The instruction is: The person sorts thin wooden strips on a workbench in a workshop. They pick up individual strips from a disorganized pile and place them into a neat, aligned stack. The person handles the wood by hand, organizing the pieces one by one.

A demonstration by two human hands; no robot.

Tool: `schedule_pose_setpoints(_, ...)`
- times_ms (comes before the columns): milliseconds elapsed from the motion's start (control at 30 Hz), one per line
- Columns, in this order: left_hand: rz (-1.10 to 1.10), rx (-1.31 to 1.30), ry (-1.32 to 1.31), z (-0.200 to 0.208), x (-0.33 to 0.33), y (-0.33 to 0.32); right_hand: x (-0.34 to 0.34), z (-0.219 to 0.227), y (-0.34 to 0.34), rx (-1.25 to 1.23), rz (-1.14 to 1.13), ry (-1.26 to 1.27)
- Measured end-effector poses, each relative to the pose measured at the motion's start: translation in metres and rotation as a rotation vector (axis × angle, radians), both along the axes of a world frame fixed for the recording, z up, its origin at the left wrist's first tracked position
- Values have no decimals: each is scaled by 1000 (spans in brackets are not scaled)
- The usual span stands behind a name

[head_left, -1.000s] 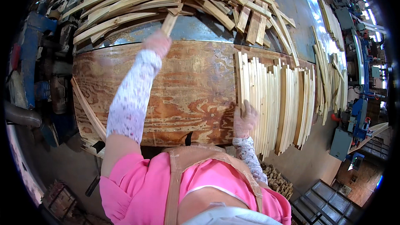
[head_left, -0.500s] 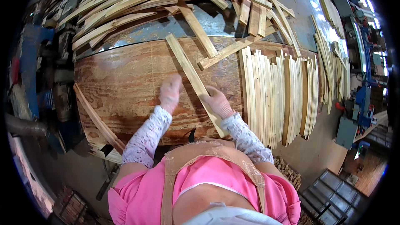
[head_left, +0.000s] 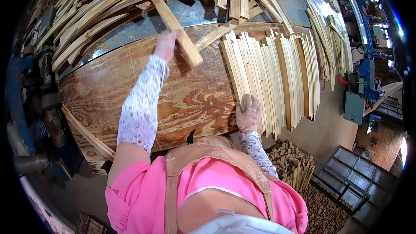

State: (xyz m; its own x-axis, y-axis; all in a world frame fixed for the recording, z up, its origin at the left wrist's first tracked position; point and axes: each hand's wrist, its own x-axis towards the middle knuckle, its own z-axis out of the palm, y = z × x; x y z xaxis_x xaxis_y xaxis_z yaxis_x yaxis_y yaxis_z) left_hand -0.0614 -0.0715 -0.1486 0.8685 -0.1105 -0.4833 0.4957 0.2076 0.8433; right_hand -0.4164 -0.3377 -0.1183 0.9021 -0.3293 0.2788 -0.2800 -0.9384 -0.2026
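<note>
My left hand (head_left: 166, 47), in a pale glove, reaches forward over the workbench. Its fingers are closed on the side of a wooden strip (head_left: 175, 28), whose near end is tilted up off the board. The strip's far end lies at the edge of a loose pile. At the right, my gloved right hand (head_left: 248, 115) lies with fingers stretched forward on the near left part of a row of wooden strips (head_left: 264, 82). These strips lie side by side. The palm hides the near ends of the leftmost ones.
A heap of curved strips (head_left: 108, 13) covers the far left. Another strip (head_left: 225, 29) lies slanted behind the row. A brown strip (head_left: 86, 132) hangs over the left edge of the plywood top (head_left: 117, 89). Offcuts (head_left: 292, 160) are piled at the lower right.
The strip under my right hand has gone to the row's left side, and that hand moved right onto the row. My left hand moved forward and took hold of another strip. The view shifted.
</note>
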Motion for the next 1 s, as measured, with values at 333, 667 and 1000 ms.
schedule_pose_setpoints(333, -1161, 797, -461, 114, -168, -6, 148, 130, -1, -258, 831, 328)
schedule_pose_setpoints(667, -282, 976, -1106, 46, -95, -83, 72, 130, -241, 390, -304, 226)
schedule_pose_setpoints(1000, -625, 1489, -820, 19, -90, -51, 43, 36, -397, -166, -473, 179)
